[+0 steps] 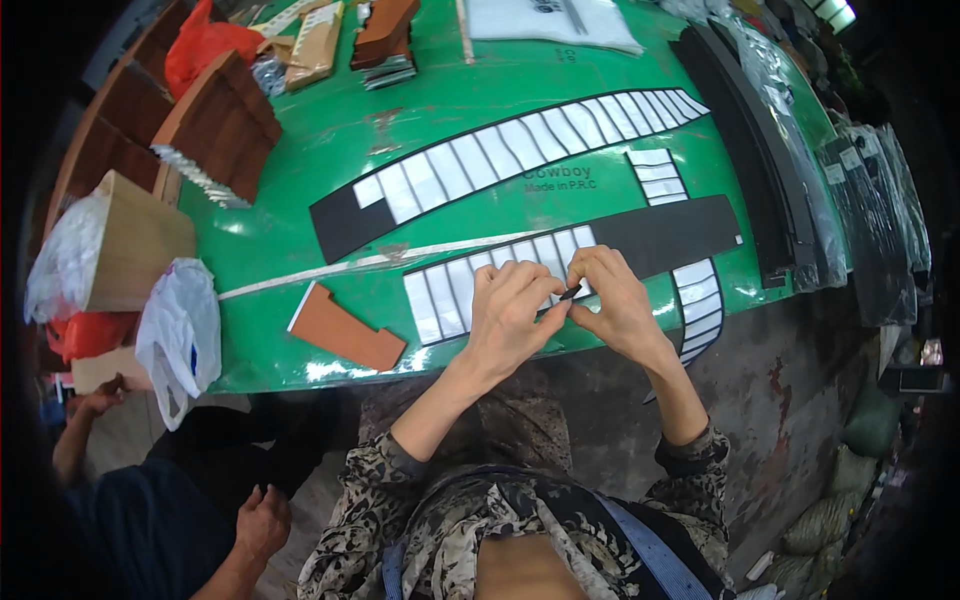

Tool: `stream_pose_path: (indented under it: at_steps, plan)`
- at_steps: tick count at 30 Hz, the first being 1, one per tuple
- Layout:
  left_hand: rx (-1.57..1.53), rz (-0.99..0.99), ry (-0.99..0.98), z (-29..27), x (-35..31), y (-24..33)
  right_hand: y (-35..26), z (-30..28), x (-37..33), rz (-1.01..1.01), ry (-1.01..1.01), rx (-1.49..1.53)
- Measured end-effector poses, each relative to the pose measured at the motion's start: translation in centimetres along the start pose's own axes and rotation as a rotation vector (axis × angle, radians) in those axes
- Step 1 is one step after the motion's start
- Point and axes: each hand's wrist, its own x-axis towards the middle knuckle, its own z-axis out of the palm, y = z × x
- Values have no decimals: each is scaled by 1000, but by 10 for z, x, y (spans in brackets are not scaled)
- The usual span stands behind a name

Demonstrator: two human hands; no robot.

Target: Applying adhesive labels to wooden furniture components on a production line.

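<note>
My left hand (512,312) and my right hand (612,300) meet over the table's near edge, fingertips pinched on a small black piece (570,293) between them. Its kind is too small to make out. Below my hands lies a long black strip (680,235), its left part covered with white rectangular segments (438,298) and its right part plain black. A second, similar strip (470,160) with white segments and a bare black left end rests farther back. Crossing under the near strip is a narrow curved strip (697,292) with white segments, overhanging the table edge.
The green tabletop (290,240) carries a brown notched piece (348,330) at left. Stacked brown pieces (220,125), a cardboard box (145,240) and a white plastic bag (182,325) stand farther left. Long black panels (745,140) line the right. Another person's hand (262,522) is at lower left.
</note>
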Motion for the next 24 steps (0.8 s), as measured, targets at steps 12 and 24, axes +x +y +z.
stream_pose_path:
  at_steps: [12, 24]
  plan:
    - [-547, -733, 181, -66, -54, -9, -60, 45, 14, -370, 206, -233]
    - [-742, -918, 226, -112, -105, -18, -110, 91, 30, -622, 156, -372]
